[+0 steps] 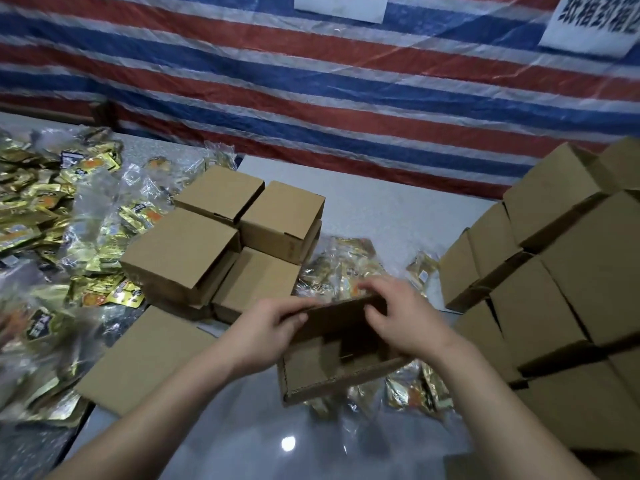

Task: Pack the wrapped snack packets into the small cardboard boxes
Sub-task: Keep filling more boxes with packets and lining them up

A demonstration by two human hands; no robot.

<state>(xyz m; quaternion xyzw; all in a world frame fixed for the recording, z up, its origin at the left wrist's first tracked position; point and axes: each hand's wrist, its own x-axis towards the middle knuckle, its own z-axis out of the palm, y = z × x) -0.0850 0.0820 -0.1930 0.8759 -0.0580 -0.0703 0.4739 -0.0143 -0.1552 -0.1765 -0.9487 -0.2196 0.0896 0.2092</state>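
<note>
At table centre, an open small brown cardboard box (341, 355) is gripped at its far wall by left hand (273, 323) and right hand (398, 317), fingers curled over the rim. Loose gold foil snack packets (346, 271) beneath could tip it; the thin wall could buckle if squeezed.

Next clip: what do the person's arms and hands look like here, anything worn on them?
Both forearms enter from the bottom edge, bare as far as the frame shows: no sleeves visible. The left hand and right hand are bare too, with no gloves, and no rings, watch or bands that I can make out. Nails look short and unpainted.
</note>
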